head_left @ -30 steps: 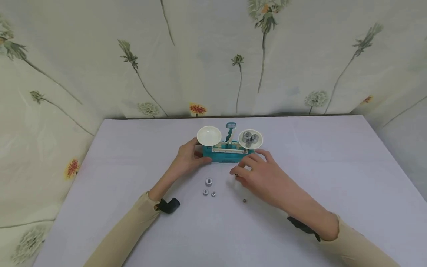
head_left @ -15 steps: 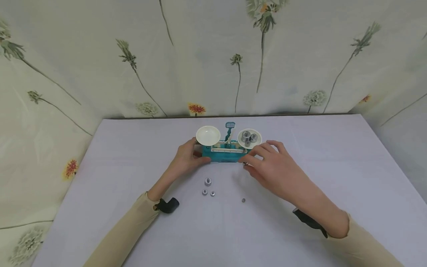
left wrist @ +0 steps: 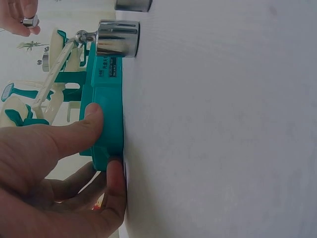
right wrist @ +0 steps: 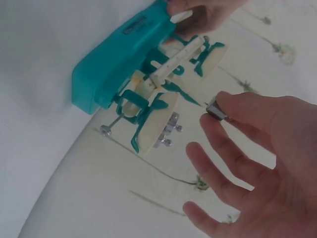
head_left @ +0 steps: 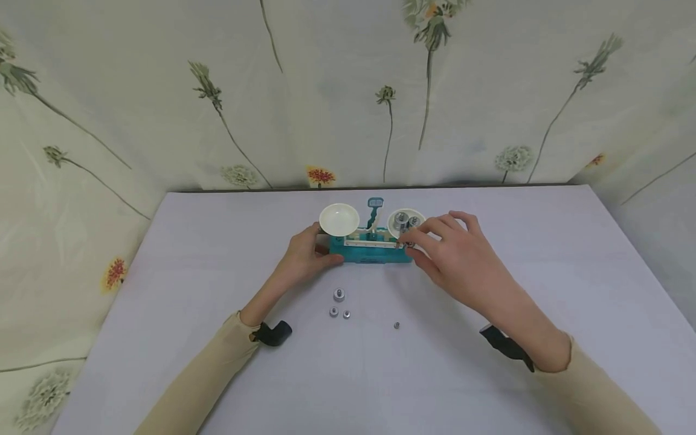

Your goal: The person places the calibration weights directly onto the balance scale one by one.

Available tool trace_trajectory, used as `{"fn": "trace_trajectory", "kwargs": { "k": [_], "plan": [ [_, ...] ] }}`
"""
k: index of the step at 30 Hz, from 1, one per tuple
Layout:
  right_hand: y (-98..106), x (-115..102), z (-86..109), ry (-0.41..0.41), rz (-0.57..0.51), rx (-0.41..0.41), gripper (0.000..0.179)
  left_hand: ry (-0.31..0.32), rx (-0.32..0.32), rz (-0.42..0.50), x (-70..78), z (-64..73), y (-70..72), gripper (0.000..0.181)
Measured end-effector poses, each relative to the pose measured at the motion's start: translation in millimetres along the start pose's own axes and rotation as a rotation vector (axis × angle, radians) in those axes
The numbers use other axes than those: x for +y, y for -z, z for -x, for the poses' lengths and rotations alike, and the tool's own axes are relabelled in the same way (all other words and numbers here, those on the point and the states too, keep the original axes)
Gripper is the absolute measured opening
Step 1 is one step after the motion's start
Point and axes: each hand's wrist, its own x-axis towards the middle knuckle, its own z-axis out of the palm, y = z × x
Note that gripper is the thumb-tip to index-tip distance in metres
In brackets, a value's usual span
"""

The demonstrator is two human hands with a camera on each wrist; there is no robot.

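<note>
A teal balance scale [head_left: 370,255] stands on the table with two cream pans. My left hand [head_left: 306,260] grips the left end of its base, thumb on the front side in the left wrist view. Between thumb and forefinger, my right hand [head_left: 462,260] pinches a small silver weight [right wrist: 214,110]. That weight is in the air near the right pan [right wrist: 148,130], apart from it in the right wrist view. Several metal weights [head_left: 401,220] sit in the right pan, partly hidden by my fingers in the head view. Nothing lies in the left pan [head_left: 339,220].
In front of the scale, three knobbed weights stand grouped on the white table [head_left: 244,386], the largest weight [head_left: 339,295] at the back. A tiny weight [head_left: 397,325] lies to their right. A flower-printed curtain [head_left: 326,90] hangs behind the table's far edge.
My right hand has moved away from me and right, from in front of the base up to the right pan, carrying the weight. My left hand has kept its hold on the base.
</note>
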Motion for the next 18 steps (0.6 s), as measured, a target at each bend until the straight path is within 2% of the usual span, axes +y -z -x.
{"fn": "trace_trajectory", "kwargs": {
  "k": [18],
  "plan": [
    [-7.4, 21.2, -7.1, -0.034, -0.011, 0.040, 0.021, -0.003, 0.004, 0.002, 0.5, 1.2, 0.6, 0.069]
  ]
}}
